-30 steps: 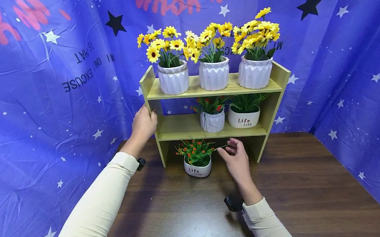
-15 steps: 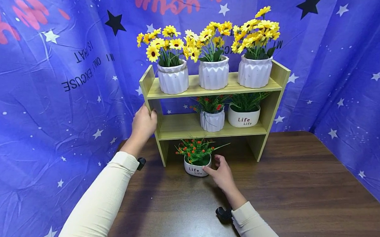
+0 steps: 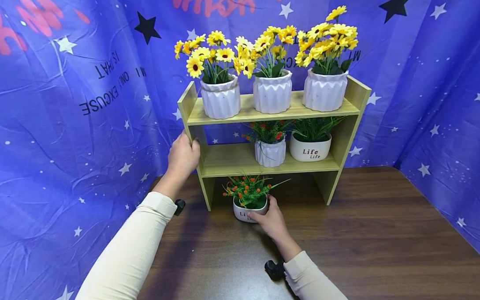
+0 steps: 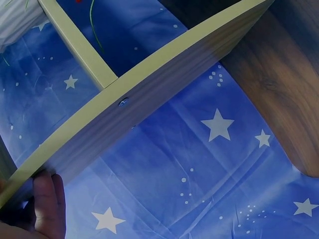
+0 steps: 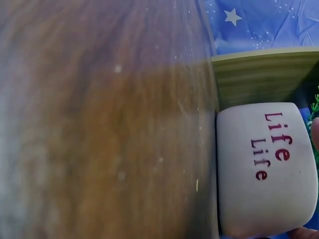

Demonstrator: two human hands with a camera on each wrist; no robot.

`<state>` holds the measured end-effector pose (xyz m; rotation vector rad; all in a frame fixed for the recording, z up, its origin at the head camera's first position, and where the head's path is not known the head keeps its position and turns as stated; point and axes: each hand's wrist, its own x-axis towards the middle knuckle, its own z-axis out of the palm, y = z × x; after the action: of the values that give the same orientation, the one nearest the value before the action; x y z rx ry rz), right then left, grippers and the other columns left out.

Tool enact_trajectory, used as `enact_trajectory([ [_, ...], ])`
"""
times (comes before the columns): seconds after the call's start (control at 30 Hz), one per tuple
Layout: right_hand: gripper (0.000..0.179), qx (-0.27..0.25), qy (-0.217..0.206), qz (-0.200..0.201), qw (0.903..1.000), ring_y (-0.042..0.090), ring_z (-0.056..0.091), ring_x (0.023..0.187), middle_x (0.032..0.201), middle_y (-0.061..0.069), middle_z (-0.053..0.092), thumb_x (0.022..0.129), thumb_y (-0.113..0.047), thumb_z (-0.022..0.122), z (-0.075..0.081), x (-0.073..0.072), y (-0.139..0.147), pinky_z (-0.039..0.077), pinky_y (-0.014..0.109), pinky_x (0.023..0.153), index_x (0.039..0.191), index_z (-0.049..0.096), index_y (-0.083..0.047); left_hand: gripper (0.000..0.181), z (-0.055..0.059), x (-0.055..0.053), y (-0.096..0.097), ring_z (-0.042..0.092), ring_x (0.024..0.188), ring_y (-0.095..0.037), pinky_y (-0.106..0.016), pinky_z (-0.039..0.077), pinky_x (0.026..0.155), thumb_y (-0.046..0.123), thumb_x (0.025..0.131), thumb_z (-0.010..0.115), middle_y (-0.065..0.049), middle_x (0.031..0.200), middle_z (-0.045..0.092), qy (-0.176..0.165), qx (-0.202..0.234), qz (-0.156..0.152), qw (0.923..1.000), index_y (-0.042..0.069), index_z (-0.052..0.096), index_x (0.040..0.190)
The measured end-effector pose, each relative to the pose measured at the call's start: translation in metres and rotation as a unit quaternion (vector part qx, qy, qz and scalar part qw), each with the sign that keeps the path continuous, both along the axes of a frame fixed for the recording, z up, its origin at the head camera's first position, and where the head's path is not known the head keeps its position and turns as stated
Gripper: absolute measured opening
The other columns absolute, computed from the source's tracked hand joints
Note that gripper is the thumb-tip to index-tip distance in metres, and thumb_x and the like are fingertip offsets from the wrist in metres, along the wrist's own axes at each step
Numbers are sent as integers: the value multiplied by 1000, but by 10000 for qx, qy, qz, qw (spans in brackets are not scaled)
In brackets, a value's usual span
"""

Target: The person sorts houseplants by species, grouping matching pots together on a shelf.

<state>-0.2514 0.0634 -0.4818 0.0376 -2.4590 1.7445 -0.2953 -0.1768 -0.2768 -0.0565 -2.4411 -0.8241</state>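
My left hand grips the left side panel of a light wooden shelf, thumb on the inner side; in the left wrist view its fingers lie against the outer face. Low in front of the bottom opening, a white oval flowerpot marked "Life" stands on the table, holding grass and small orange-red flowers. My right hand grips this pot at its right end, thumb across the front and fingers behind. In the right wrist view the pot shows its lettering sideways, with fingertips at its edge.
Three white pots of yellow flowers line the top shelf. On the middle shelf stand a white fluted pot with red flowers and a white "Life" pot of grass. A blue starry curtain surrounds the brown table.
My right hand has let go of a long grass blade, come down and left, and closed round the pot on the table. My left hand stays on the shelf panel.
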Motion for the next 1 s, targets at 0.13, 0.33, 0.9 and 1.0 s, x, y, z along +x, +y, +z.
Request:
enact_trajectory([
  [0.13, 91, 113, 160, -141, 9997, 40, 50, 126, 136, 28, 50, 73, -22, 87, 0, -3, -3, 39, 51, 103, 143, 36, 7, 28, -1, -1, 0, 59, 109, -49, -62, 45, 86, 20, 99, 49, -25, 120, 63, 58, -21, -14, 10000, 0, 57, 116],
  [0.33, 86, 362, 303, -296, 9984, 39, 52, 121, 131, 27, 52, 73, -20, 87, -2, -7, -7, 42, 52, 100, 139, 39, 7, 29, -2, -1, -1, 60, 109, -50, -62, 45, 85, 20, 99, 49, -26, 119, 63, 93, -29, -20, 10000, -1, 57, 117],
  [0.9, 81, -238, 425, -113, 9987, 33, 59, 113, 126, 24, 60, 76, -13, 85, 7, 23, 11, 48, 45, 93, 142, 41, 2, 27, -4, -2, -1, 60, 110, -49, -61, 45, 86, 19, 99, 50, -25, 119, 63, 81, -17, -13, 10000, 0, 57, 117],
  [1.0, 79, -532, 552, 93, 9970, 32, 60, 111, 127, 24, 58, 76, -9, 85, 19, 33, 12, 52, 36, 86, 141, 40, 2, 27, -2, -3, -1, 60, 109, -49, -62, 44, 85, 19, 99, 50, -25, 117, 63, 131, -54, -29, 9999, 0, 56, 116],
])
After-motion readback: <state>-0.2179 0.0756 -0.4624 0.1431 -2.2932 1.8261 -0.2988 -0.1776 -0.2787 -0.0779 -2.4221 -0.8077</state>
